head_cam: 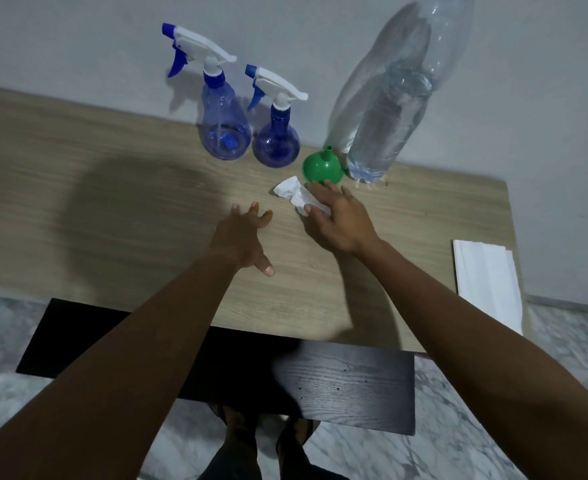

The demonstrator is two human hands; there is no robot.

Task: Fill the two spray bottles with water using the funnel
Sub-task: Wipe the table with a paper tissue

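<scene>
Tabletop (112, 202) — funnel (322, 166) just beyond right grip (337, 220), touching fingertips.

- left hand (242, 237): palm down, fingers spread, arm stretched far forward
- right hand (337, 216): palm down, fingers flat, reaching further right

spray bottles (251, 129) left | funnel (321, 166) between | water bottle (386, 109) right
</scene>
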